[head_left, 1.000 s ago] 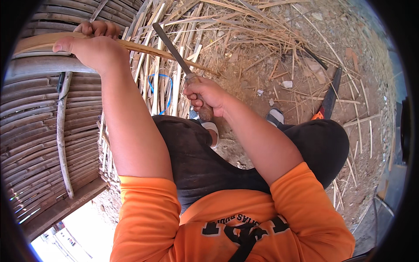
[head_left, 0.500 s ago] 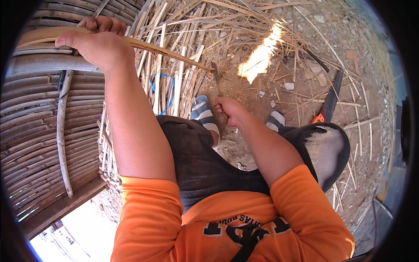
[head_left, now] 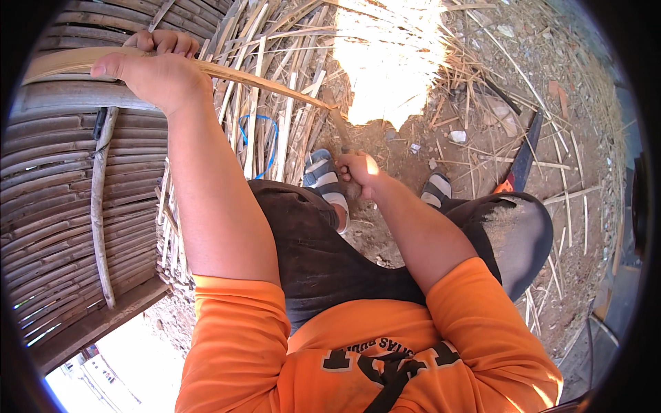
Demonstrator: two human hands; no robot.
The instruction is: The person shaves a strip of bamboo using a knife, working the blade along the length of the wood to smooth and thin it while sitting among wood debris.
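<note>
My left hand (head_left: 165,72), at the upper left, is closed around a long split bamboo strip (head_left: 265,84). One end of the strip runs past my hand to the left edge, and the other slants down to the right. Between my feet, low over the ground, my right hand (head_left: 359,168) grips a knife (head_left: 339,127) by its handle, which the fingers mostly cover. The blade points away from me, and its far part meets the thin right end of the strip. Whether it has cut into the bamboo is too small to tell.
Slatted bamboo (head_left: 131,199) fills the left side. Many loose bamboo strips (head_left: 289,131) and a blue strap (head_left: 276,148) lie beside my left foot. A handsaw (head_left: 527,151) with an orange handle lies on the right. Glaring sunlight washes out the ground ahead.
The bright sunlit patch has grown much larger, and some light now falls on my right hand. My hands, the bamboo strip and the knife have shifted only slightly.
</note>
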